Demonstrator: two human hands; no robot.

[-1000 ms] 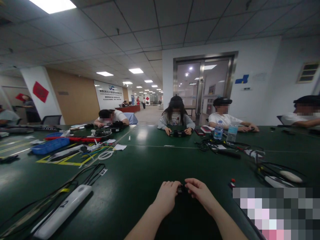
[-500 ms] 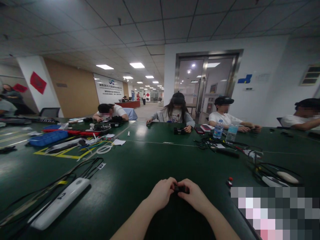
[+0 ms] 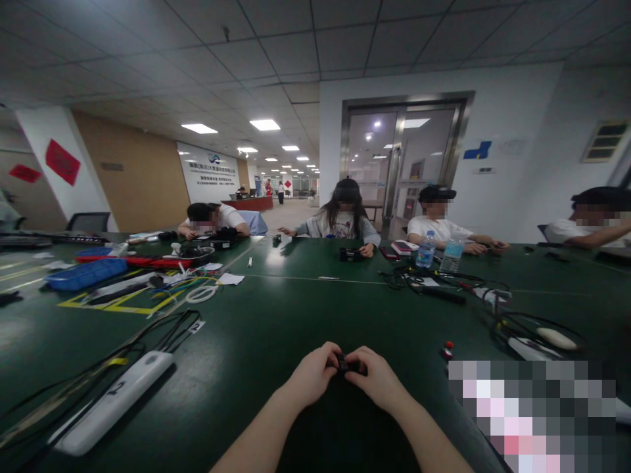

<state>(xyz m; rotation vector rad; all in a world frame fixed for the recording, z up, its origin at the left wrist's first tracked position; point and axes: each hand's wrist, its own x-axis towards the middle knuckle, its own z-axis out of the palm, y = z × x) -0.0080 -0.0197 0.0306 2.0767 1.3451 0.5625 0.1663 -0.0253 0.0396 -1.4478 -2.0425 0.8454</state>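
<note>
Both of my hands meet low in the middle of the head view, over the dark green table (image 3: 236,394). Between them is a small black object (image 3: 342,362), dark and blocky; its exact kind is too small to make out. My left hand (image 3: 314,373) pinches its left side with thumb and fingers. From the right, my right hand (image 3: 375,377) has its fingers closed on the same object. My fingers cover much of it. To the right of my hands stands a small red-topped item (image 3: 447,349).
A white power strip (image 3: 113,401) with black cables lies on the left. Farther back are a blue tray (image 3: 86,273) and tangled wires. Water bottles (image 3: 426,249) and cables (image 3: 527,325) are on the right. Several people sit across the table; a blurred-out patch (image 3: 532,414) fills the lower right.
My hands have turned slightly around the black object, and more of it shows between my fingers. Across the table, a person's hand has come off a small item. The view has shifted a little.
</note>
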